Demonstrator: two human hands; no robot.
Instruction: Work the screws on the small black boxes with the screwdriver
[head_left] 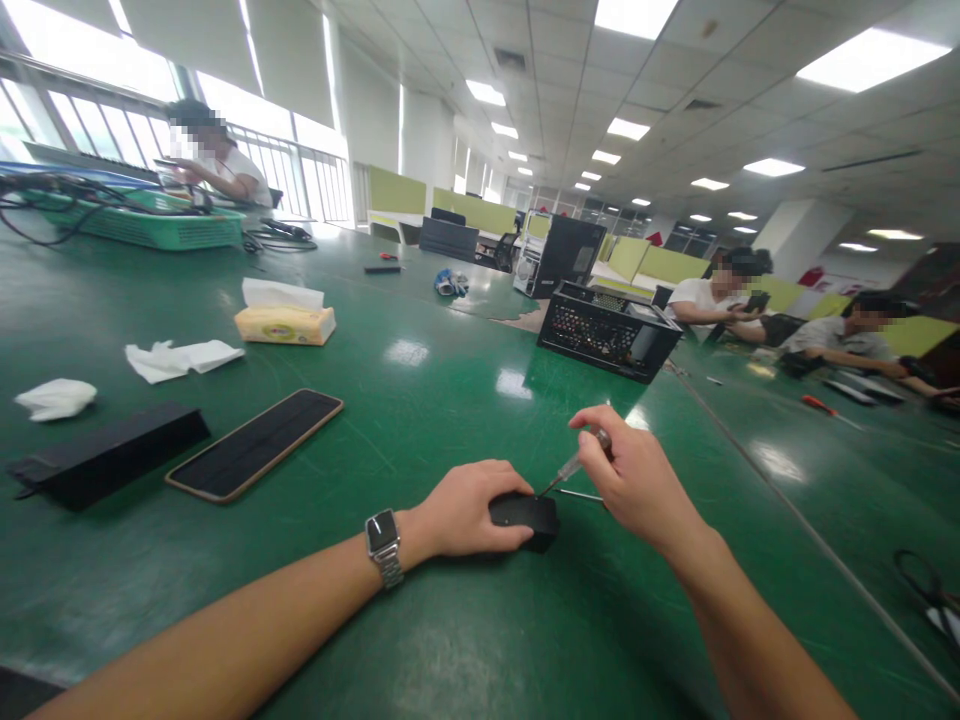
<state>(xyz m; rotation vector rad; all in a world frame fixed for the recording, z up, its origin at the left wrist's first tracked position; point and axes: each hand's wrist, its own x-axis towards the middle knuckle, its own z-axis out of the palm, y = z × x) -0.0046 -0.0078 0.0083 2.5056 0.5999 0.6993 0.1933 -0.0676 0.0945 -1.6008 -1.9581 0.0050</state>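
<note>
On the green table (420,425), the fingers of my left hand (465,505) grip a small black block (545,522); my right hand (637,475) pinches a clear-handled screwdriver (572,466), tip at its edge. Work seems underway; what remains, I cannot tell.

Black box (541,514), slanted screwdriver (571,466) at its edge

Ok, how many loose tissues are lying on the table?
2: a crumpled tissue beyond the black box, near the picture's left edge; a spread tissue left of the tissue pack. More could be hidden.
</note>
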